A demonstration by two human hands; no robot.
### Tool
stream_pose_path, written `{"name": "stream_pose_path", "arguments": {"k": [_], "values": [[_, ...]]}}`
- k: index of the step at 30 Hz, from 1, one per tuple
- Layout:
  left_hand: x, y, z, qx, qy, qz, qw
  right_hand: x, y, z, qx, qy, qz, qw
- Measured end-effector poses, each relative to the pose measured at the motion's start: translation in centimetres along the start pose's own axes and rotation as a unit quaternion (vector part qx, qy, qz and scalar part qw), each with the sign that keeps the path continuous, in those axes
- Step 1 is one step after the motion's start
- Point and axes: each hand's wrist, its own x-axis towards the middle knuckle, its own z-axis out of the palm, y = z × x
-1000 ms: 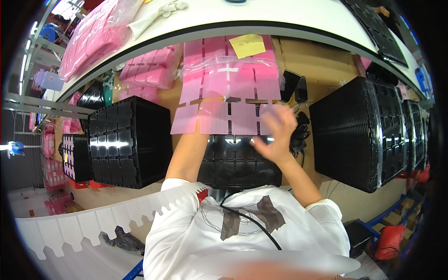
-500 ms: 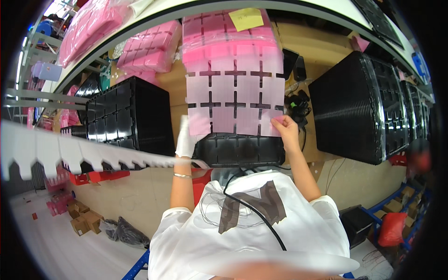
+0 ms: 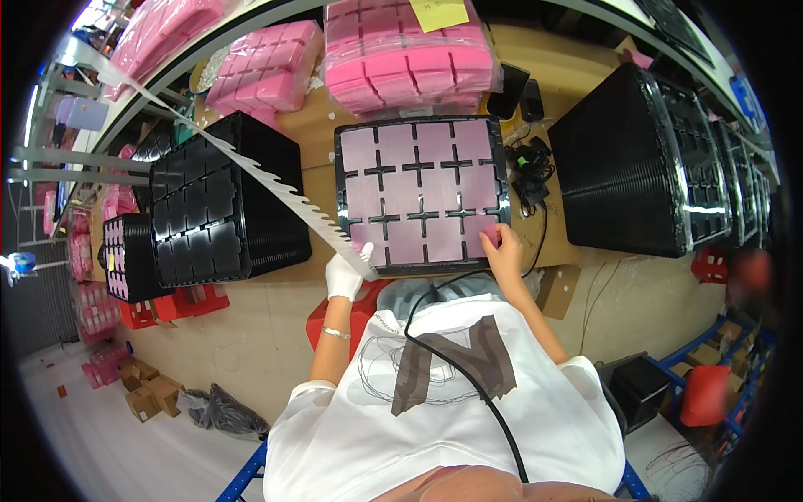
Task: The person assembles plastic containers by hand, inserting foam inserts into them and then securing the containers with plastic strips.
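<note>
A thin pale pink foam sheet (image 3: 403, 194) with cross-shaped slots lies in a black plastic tray (image 3: 341, 159) in front of me. My left hand (image 3: 345, 274), in a white glove, has its fingertips closed at the sheet's near left corner. My bare right hand (image 3: 504, 253) pinches the near right corner between thumb and fingers. A long white notched strip (image 3: 272, 182) slants down from the upper left and ends over my left hand. Whether that hand touches the strip, I cannot tell.
Stacked black trays stand left (image 3: 272, 197) and right (image 3: 611, 171). Behind the tray is a bagged pink foam stack (image 3: 410, 71) with a yellow note (image 3: 441, 14). A black cable bundle (image 3: 531, 171) lies to its right, and a black cord (image 3: 456, 364) hangs across my shirt.
The foam sheet has come down from above the tray into it, both hands at its near corners. The pink stack behind is uncovered. The white strip has swung up at its far end.
</note>
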Motion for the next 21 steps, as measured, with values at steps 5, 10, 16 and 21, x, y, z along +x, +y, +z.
{"name": "stream_pose_path", "arguments": {"k": [5, 10, 16, 21], "values": [[1.2, -0.2, 0.6, 0.024, 0.026, -0.005, 0.999, 0.0, -0.2, 0.6, -0.021, 0.055, -0.025, 0.998], [0.4, 0.6, -0.1, 0.113, 0.073, 0.045, 0.990, -0.3, -0.2, 0.4, -0.030, 0.023, -0.018, 0.999], [2.3, 3.1, -2.0, 0.132, 0.198, 0.120, 0.964, 3.3, -2.3, 1.2, -0.161, 0.185, -0.190, 0.951], [8.4, 4.9, -1.6, 0.144, 0.208, 0.295, 0.922, 10.2, -7.2, 6.7, -0.117, -0.116, -0.334, 0.928]]}}
